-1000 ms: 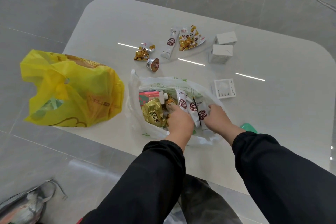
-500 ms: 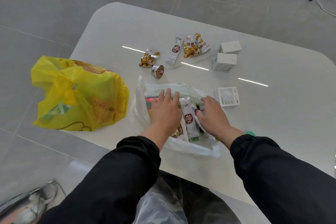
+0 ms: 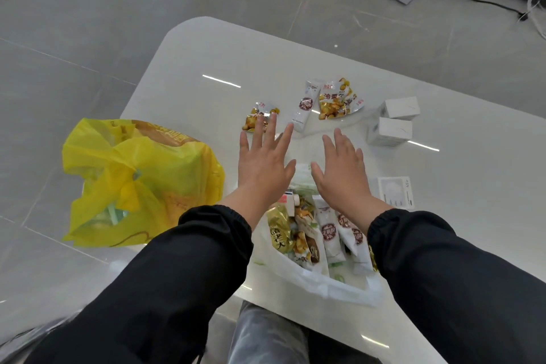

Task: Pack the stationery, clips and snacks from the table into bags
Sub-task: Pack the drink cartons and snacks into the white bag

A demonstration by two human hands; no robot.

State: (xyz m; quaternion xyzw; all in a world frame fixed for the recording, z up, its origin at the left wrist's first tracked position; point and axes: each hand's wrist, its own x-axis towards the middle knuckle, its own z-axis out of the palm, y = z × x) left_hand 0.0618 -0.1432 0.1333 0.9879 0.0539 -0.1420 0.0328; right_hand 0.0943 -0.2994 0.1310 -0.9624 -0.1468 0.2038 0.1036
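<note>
Three light, crinkly foil snack packets point(image 3: 305, 108) lie on the white counter point(image 3: 443, 186) just beyond the fingers point(image 3: 267, 133); left hand point(image 3: 263, 165) and right hand point(image 3: 344, 171) hover spread, empty. Slippery, probably: pinch a sealed edge, not the middle.

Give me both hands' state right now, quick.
Left hand: open, fingers spread, holding nothing.
Right hand: open, fingers straight, holding nothing.

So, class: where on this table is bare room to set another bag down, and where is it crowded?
Bare: the table corner beyond the snack packets, and the stretch right of the white boxes. Crowded: the near middle, around the white bag and yellow bag.
</note>
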